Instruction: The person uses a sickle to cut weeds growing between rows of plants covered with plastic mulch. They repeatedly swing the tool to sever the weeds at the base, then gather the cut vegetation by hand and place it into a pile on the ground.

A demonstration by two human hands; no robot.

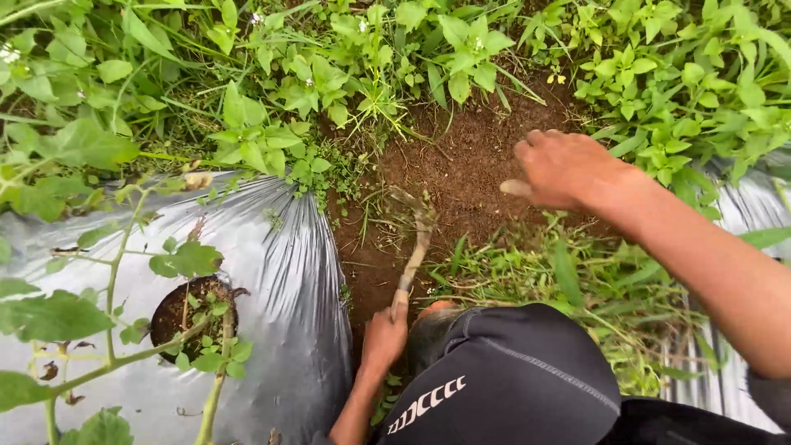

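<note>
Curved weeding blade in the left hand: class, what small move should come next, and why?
Probably draw the blade back through the weeds beside the bare soil. The left hand grips its handle; the right hand hovers clear above.

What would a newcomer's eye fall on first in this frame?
Likely the bare patch of reddish-brown soil at centre, ringed by green weeds. The left hand grips a curved weeding tool reaching into it, while the right hand hovers above the soil. Silver plastic mulch with a planting hole fills the lower left.
</note>
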